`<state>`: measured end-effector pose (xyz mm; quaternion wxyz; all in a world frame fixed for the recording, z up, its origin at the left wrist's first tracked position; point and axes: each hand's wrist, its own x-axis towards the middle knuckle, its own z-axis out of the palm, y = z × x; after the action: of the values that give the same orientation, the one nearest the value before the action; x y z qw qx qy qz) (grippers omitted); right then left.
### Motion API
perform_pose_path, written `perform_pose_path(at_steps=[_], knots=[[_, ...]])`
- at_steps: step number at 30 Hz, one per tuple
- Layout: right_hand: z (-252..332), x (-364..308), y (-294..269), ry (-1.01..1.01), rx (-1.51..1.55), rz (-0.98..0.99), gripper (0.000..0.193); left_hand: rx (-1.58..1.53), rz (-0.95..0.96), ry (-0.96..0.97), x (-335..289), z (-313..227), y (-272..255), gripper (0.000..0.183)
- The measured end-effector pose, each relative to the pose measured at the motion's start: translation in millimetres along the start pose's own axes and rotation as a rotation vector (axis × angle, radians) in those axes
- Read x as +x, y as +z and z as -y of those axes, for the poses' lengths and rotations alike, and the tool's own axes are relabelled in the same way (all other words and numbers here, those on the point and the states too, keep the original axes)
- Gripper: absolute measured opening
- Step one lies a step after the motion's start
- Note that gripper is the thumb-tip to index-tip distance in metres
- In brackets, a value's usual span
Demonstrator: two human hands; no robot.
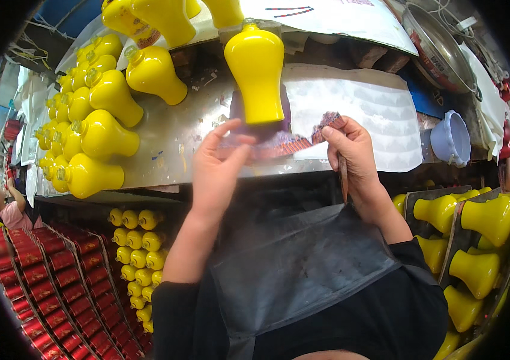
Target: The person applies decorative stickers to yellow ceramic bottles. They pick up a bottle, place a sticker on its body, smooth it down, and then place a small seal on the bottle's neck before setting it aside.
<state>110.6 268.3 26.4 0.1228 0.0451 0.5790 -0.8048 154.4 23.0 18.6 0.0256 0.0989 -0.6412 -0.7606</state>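
A yellow glossy vase stands in front of me on a dark purple support. Below its base, a long patterned strip in reddish and blue tones stretches between my hands. My left hand, smeared by motion, has thumb and fingers around the strip's blurred left end. My right hand pinches the bunched other end. Beneath its palm, that hand also keeps a thin brown stick-like tool pointing down; its tip is hard to make out.
Several yellow vases lie on the metal worktable at left. White paper covers its right part, beside a pale blue bucket. Racks of yellow vases stand right; red items fill racks lower left. Another person is far left.
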Motion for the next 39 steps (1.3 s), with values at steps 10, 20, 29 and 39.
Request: perform_pose_path(at_steps=[10,20,29,39], knots=[[-1,24,23,-0.079,0.040,-0.019,0.020,-0.015,-0.097,0.142,41,-20,-15,0.051],[-14,48,15,-0.034,0.007,-0.097,0.030,-0.031,-0.057,0.071,59,-1,-18,0.052],[-32,61,5,0.064,-0.028,-0.112,0.045,-0.062,-0.082,-0.020,71,19,-14,0.055],[-42,75,-2,0.171,-0.183,-0.012,0.050,-0.132,-0.083,-0.133,74,22,-19,0.061]])
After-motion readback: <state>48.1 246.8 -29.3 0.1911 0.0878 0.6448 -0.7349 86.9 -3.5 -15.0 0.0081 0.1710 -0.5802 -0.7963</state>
